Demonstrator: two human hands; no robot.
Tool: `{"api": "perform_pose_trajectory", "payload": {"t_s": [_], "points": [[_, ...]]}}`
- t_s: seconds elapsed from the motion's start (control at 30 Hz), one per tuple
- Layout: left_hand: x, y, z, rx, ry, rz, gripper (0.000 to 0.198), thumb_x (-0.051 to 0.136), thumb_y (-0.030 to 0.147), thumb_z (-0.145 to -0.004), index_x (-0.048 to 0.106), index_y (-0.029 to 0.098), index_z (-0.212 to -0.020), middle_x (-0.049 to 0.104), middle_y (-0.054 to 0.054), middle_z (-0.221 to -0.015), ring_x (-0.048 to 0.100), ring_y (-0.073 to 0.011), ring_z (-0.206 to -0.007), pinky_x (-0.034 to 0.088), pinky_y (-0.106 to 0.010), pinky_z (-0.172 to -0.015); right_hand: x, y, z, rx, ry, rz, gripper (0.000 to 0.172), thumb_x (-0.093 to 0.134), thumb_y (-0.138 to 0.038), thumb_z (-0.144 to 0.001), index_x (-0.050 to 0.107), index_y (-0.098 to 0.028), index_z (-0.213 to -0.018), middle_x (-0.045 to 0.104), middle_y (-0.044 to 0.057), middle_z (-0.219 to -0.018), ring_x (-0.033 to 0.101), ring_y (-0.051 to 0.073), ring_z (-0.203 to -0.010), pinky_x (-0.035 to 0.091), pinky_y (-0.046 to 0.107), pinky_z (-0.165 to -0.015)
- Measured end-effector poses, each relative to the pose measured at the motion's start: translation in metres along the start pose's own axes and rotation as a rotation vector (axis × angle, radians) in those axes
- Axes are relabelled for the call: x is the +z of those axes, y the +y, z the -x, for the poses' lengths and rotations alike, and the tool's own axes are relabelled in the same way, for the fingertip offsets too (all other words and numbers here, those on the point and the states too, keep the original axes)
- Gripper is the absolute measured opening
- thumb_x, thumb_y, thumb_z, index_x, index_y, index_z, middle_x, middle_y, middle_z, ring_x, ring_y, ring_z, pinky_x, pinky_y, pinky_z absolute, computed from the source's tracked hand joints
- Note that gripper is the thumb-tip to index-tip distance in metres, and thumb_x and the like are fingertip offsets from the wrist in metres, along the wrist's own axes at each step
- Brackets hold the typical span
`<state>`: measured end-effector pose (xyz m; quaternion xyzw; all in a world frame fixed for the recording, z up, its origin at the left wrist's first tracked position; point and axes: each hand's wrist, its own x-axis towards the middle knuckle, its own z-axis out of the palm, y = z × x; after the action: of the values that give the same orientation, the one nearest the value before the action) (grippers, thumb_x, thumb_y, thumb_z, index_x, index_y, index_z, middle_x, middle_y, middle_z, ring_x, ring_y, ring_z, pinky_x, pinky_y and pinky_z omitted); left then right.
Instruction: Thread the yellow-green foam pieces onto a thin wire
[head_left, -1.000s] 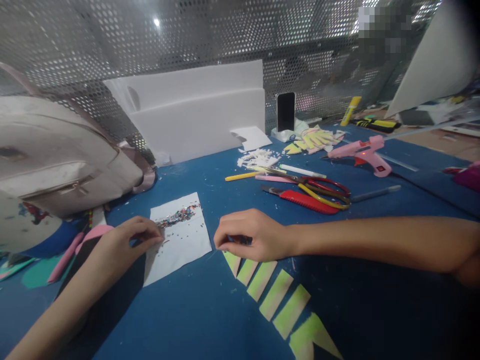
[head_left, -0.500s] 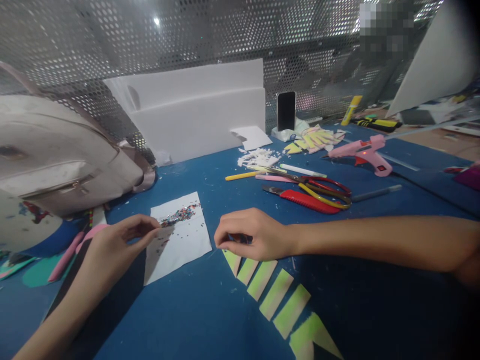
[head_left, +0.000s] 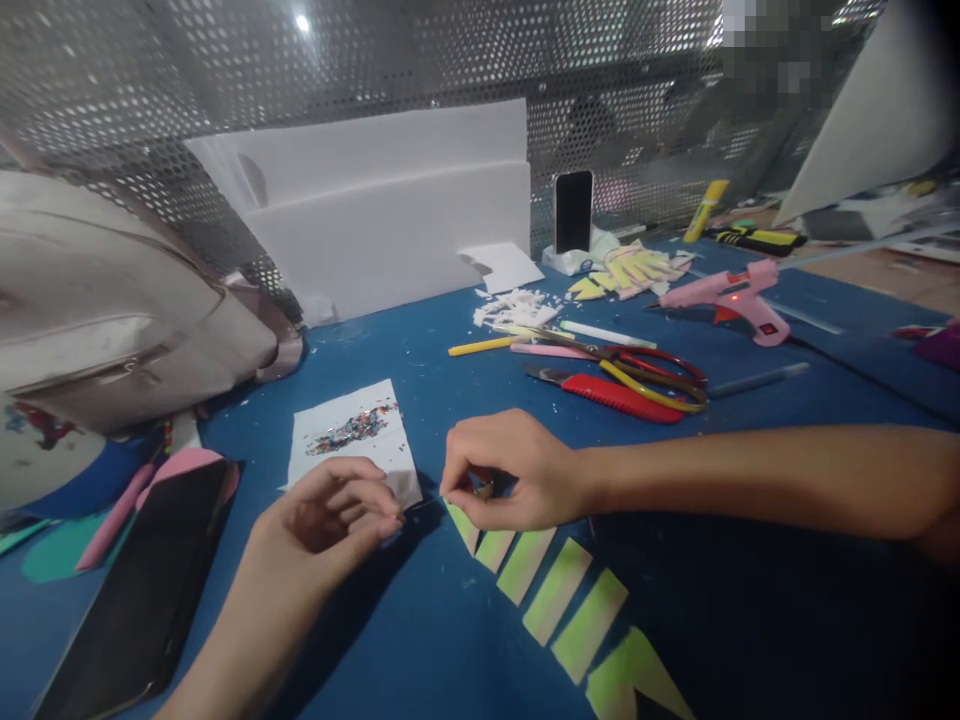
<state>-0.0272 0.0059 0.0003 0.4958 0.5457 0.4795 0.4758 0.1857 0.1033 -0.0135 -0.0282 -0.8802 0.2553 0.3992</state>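
Note:
A row of green-and-cream foam-like pieces (head_left: 559,590) lies in a curved, fish-like line on the blue table. My right hand (head_left: 517,470) is closed in a pinch at the upper tip of this row. Something small glints inside its curled fingers, but I cannot make out what it is. My left hand (head_left: 330,530) hovers between the paper and the row, thumb and fingertips together. Whatever the fingertips hold is too small to name. Behind it, a white paper sheet (head_left: 307,425) bears a pile of mixed-colour glitter sequins (head_left: 352,430).
Red-handled scissors (head_left: 660,365), a red box cutter (head_left: 622,397), markers (head_left: 480,346) and white scraps (head_left: 514,307) lie beyond my right hand. A pink glue gun (head_left: 727,300) sits further right. At left are a dark phone (head_left: 142,590) and a pale backpack (head_left: 127,300).
My left hand has moved right and nearer, from the sequin pile to beside the row's tip. The right hand has barely shifted and stays pinched there.

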Motion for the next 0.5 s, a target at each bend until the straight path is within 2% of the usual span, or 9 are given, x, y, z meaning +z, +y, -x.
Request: {"api": "perform_pose_trajectory", "payload": {"t_s": [0.13, 0.27, 0.5], "points": [[0.010, -0.004, 0.003, -0.089, 0.031, 0.156, 0.034, 0.082, 0.014, -0.066, 0.061, 0.022, -0.091, 0.067, 0.005, -0.067, 0.059, -0.0054, -0.064, 0.047, -0.013, -0.066, 0.002, 0.002, 0.001, -0.046, -0.030, 0.031, 0.008, 0.053, -0.013, -0.087, 0.052, -0.018, -0.081, 0.058, -0.001, -0.072, 0.049, 0.008, -0.066, 0.041, 0.020, -0.066], [0.015, -0.004, 0.006, -0.184, 0.036, 0.258, 0.039, 0.084, 0.015, -0.062, 0.060, 0.022, -0.091, 0.066, 0.006, -0.065, 0.057, -0.0040, -0.060, 0.044, -0.012, -0.060, 0.003, 0.002, 0.002, -0.094, 0.002, -0.008, 0.009, 0.054, -0.012, -0.086, 0.052, -0.018, -0.080, 0.059, -0.002, -0.071, 0.050, 0.008, -0.065, 0.042, 0.019, -0.065], [0.013, -0.005, 0.006, -0.213, -0.011, 0.303, 0.040, 0.087, 0.020, -0.062, 0.059, 0.021, -0.092, 0.066, 0.006, -0.064, 0.056, -0.0041, -0.058, 0.043, -0.013, -0.059, 0.004, 0.002, 0.003, -0.148, 0.013, -0.013, 0.009, 0.053, -0.011, -0.086, 0.052, -0.019, -0.082, 0.058, -0.003, -0.070, 0.051, 0.007, -0.064, 0.043, 0.018, -0.066]]}}
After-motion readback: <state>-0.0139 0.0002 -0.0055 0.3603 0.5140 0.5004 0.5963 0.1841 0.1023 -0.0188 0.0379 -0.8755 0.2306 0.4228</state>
